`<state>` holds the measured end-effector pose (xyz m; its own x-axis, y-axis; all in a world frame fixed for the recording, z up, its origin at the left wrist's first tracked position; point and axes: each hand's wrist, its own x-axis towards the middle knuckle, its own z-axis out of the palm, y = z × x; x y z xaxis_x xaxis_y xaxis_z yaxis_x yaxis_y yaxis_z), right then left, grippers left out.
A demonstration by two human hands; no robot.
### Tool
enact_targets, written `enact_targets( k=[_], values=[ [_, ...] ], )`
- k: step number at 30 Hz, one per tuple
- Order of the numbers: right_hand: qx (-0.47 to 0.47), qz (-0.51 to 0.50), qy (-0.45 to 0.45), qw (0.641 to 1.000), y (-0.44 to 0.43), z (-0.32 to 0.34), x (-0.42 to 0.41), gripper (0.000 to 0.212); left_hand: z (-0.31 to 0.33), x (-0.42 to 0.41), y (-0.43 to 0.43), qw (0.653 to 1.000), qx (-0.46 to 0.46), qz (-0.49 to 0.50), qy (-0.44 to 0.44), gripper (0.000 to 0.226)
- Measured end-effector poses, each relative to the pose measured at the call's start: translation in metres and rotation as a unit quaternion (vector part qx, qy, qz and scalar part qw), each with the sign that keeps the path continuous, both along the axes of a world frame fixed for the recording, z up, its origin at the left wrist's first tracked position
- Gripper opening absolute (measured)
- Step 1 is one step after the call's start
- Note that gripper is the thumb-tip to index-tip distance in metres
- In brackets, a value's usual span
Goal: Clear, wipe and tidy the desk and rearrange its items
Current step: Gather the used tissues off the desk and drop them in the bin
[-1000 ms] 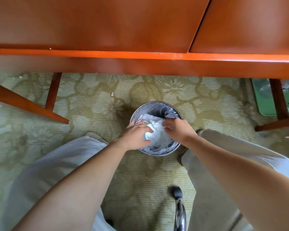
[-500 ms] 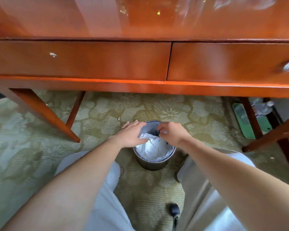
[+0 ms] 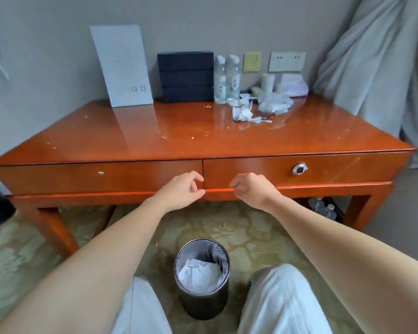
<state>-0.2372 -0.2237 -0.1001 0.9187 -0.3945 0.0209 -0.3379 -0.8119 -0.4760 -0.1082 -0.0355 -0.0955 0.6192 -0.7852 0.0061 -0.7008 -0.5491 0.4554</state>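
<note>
The wooden desk [image 3: 155, 138] fills the middle of the view, its top dotted with small crumbs. Crumpled white tissues [image 3: 243, 112] and a clear plastic bag [image 3: 274, 104] lie at the back right of the top. My left hand [image 3: 182, 190] and my right hand [image 3: 250, 189] hover in front of the drawer fronts, fingers loosely curled and holding nothing. On the carpet between my knees stands a round bin [image 3: 202, 280] with a liner, with crumpled white paper inside.
Along the wall stand a white card [image 3: 122, 66], a black box [image 3: 186, 77], two water bottles [image 3: 227, 79], a paper roll [image 3: 267, 83] and a tissue pack [image 3: 292, 85]. The right drawer has a ring handle [image 3: 299, 169]. A curtain [image 3: 372, 68] hangs at right.
Both hands have left the bin and risen to the height of the drawer fronts. The white paper stays in the bin. The view has tilted up, so the desktop now shows.
</note>
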Motion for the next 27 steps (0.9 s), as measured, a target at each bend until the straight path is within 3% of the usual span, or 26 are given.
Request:
enact_targets(
  k=[6, 13, 21, 27],
  values=[
    [-0.029, -0.058, -0.040, 0.997, -0.062, 0.070, 0.017, 0.032, 0.071, 0.034, -0.069, 0.998, -0.058, 0.003, -0.027, 0.025],
    [-0.052, -0.119, -0.057, 0.990, -0.164, 0.107, 0.067, 0.040, 0.108, 0.107, -0.190, 0.990, -0.138, 0.030, 0.027, 0.040],
    [-0.067, -0.171, -0.011, 0.983, -0.272, 0.085, 0.154, 0.112, 0.079, 0.211, -0.308, 0.996, -0.080, 0.004, -0.027, 0.054],
    [-0.101, -0.181, 0.048, 0.977, -0.286, 0.063, 0.215, 0.131, 0.072, 0.276, -0.373, 0.998, -0.031, -0.027, -0.048, 0.057]
  ],
)
